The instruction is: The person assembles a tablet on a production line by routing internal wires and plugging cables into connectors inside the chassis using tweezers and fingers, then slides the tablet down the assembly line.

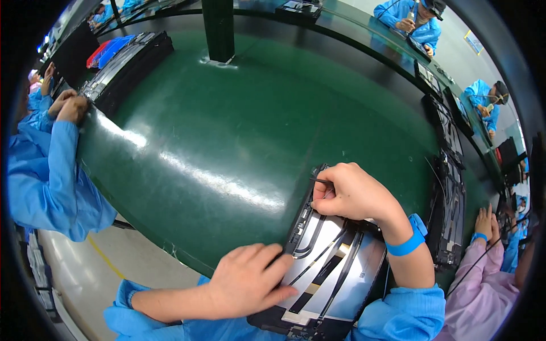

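- Presently, the device (364,275) lay open on the near edge of the green table (227,136), tilted across the corner, its silver plate facing up inside a black frame (300,230).
- Across the device's plate ran dark ribbon cables (341,278), roughly parallel and slanting.
- The right hand (358,190) stood over the device's far end. Thumb and forefinger were drawn toward each other there, beside a thin dark strip (320,180); whether they were clamped on it, I could not tell.
- The right wrist, above the device, wore a blue band (407,237).
- The left hand (247,281) was at the device's left edge, palm down, fingers bent and loosely apart, clamped on nothing visible. The fingertips overlapped the edge in view; firm contact could not be confirmed.
- To the right of the device, well apart from it, sat a row of dark panels (449,210) along the table's side.
- Far left beyond the device stood a stack of dark panels (133,65), with red and blue trays (114,51) just beside it.
- Straight beyond the device, a dark green post (219,31) rose at the far side.
- Left of the device, a co-worker in blue sleeves (61,150) had both hands near the stack; right of it, another wore pink sleeves (480,284).
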`<state>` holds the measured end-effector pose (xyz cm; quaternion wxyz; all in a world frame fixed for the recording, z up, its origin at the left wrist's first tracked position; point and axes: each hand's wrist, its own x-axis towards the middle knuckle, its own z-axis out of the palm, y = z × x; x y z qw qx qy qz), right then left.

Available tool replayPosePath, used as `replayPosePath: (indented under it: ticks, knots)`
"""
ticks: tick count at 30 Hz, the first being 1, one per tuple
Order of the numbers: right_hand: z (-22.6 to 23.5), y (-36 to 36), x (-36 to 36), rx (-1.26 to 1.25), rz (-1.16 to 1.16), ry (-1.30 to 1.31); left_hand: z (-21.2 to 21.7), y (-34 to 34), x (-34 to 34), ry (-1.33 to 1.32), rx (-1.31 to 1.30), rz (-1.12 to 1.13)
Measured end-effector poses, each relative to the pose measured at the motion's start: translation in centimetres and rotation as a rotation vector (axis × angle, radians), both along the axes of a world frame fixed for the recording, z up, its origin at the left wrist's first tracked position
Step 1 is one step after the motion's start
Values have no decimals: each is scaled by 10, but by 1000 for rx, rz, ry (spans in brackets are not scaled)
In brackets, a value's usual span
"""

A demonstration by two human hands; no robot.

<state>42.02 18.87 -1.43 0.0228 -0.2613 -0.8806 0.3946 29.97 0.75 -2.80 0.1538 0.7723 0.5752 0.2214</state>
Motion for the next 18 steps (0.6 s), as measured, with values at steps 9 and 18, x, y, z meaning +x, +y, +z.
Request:
replayPosePath:
  ticks: [9, 18]
  knots:
    - [-5, 6, 6, -45, 57, -60, -7, 96, -16, -818, -848, 172]
    - [-6, 7, 11, -22, 62, -31, -5, 100, -6, -776, -872, 248]
